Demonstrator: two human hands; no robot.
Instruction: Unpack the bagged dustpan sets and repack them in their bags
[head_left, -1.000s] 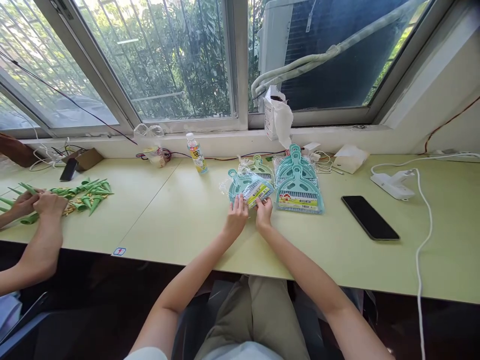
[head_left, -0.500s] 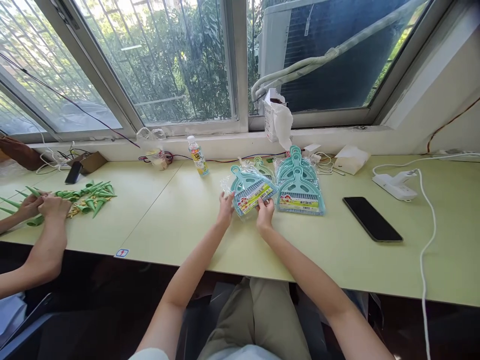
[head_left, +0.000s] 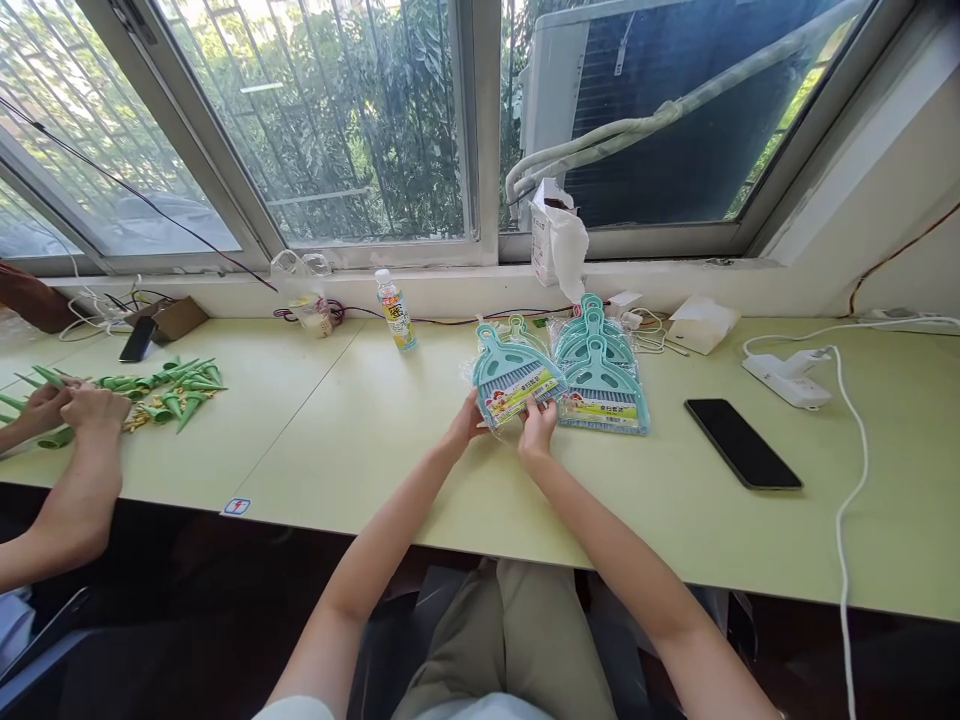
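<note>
Since the earlier frame I've swung the bagged teal dustpan set (head_left: 514, 378) rightward, now touching the stack of sets (head_left: 602, 375) just right of my hands, left hand (head_left: 466, 422) and right hand (head_left: 537, 424) each closed on its near edge above the desk (head_left: 360, 430).

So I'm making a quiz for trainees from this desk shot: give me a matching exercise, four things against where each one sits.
Things:
1. packaged dustpan set
2. black phone
3. drink bottle
4. green cones

Places:
A. flat on the desk, right of the dustpan stack
B. far left, by another person's hands
C. held by both hands
D. upright near the window sill

Pairs: 1-C, 2-A, 3-D, 4-B
</note>
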